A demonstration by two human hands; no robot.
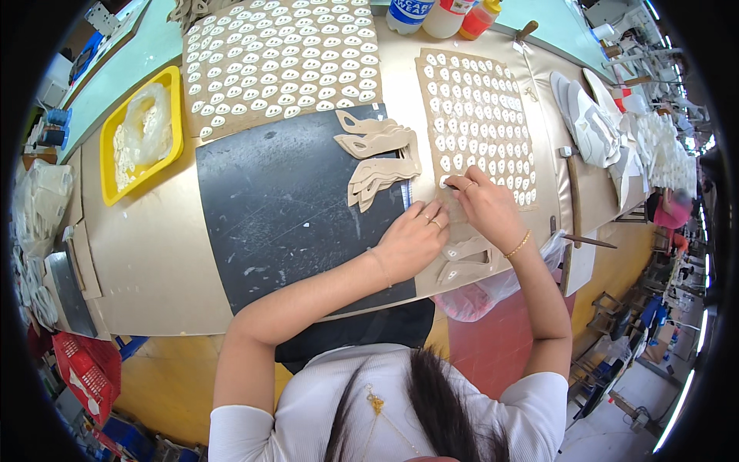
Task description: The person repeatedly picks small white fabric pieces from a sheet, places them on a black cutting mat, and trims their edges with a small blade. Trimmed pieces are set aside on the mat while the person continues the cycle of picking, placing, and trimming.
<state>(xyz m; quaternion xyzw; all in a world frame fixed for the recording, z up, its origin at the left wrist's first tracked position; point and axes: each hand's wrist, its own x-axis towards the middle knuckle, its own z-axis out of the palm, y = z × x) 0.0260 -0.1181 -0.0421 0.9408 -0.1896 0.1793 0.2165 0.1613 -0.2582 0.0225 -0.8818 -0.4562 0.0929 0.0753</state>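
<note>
My right hand (486, 206) is closed in a pinch at the near left corner of a brown sheet (466, 202). Its fingertips are on a small white oval piece (444, 182), at the end of the rows of similar pieces on that sheet. Close by on the left, my left hand (416, 237) lies palm down, fingers stretched and holding nothing visible, by the sheet's near edge. Beige cut-out shoe parts (377, 175) are stacked on a dark board (296, 208) beyond my left hand. Paler cut-outs (466, 260) lie just nearer than my right hand.
A larger sheet of white pieces (285, 58) lies at the far left, beside a yellow tray (110, 192) holding a plastic bag. Bottles (444, 17) stand at the back. A hammer (574, 189) and white shoe parts (589, 115) lie on the right. A plastic bag (469, 302) hangs at the front edge.
</note>
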